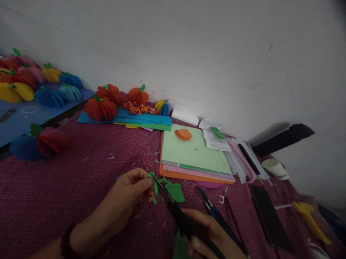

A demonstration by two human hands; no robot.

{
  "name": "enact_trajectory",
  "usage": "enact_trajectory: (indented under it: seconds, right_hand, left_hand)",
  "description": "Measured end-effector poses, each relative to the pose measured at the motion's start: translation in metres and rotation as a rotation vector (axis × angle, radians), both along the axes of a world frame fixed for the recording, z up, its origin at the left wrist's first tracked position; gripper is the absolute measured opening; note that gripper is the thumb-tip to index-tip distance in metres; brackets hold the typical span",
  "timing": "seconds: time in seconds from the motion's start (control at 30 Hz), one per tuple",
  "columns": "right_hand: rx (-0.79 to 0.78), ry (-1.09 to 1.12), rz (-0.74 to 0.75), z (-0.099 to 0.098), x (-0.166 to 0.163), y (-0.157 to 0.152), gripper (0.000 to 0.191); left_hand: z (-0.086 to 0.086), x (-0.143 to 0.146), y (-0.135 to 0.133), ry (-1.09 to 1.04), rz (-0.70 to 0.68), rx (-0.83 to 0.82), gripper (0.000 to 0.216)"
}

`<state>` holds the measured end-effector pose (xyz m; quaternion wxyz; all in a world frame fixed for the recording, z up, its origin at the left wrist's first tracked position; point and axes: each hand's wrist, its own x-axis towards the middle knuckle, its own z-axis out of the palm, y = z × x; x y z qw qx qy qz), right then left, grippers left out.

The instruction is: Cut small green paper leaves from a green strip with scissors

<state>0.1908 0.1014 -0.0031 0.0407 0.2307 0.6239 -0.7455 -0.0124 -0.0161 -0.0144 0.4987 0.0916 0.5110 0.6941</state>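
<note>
My left hand [133,188] pinches a small piece of green paper [154,185] between thumb and fingers, low in the middle of the view. My right hand [203,238] grips black scissors [181,217], whose blades point up and left and meet the green piece. More green paper scraps [176,192] lie on the cloth just right of the blades. A larger green piece [182,254] shows under my right hand.
A stack of coloured paper sheets [195,154] with an orange cut-out [183,134] lies beyond my hands on the maroon checked cloth [53,192]. Second scissors [214,213] and a black phone [269,219] lie right. Paper pumpkins [101,108] line the wall and the blue board [1,125] left.
</note>
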Motion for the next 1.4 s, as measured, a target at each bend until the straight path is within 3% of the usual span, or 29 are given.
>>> enact_trajectory:
  seconds: [0.33, 0.57, 0.73, 0.9, 1.03, 1.4]
  right_hand:
    - [0.029, -0.021, -0.006, -0.005, 0.006, -0.001, 0.066]
    - [0.046, -0.035, -0.003, -0.007, 0.005, -0.002, 0.064]
    - [0.006, 0.061, 0.080, -0.012, 0.003, 0.003, 0.066]
    - [0.064, 0.040, 0.052, 0.003, 0.000, 0.005, 0.059]
    - [0.090, -0.013, 0.026, 0.011, -0.005, 0.003, 0.064]
    - [0.021, -0.050, 0.075, -0.011, 0.002, 0.015, 0.064]
  left_hand:
    - [0.004, -0.001, 0.000, -0.062, 0.005, 0.046, 0.017]
    - [0.004, 0.005, 0.000, -0.072, -0.027, -0.026, 0.014]
    - [0.004, 0.003, 0.000, -0.045, -0.030, -0.081, 0.015]
    - [0.006, 0.000, -0.002, 0.015, -0.078, -0.070, 0.019]
    - [0.008, -0.002, -0.002, 0.047, -0.074, -0.078, 0.020]
    - [0.008, -0.005, 0.000, 0.101, -0.089, -0.126, 0.016]
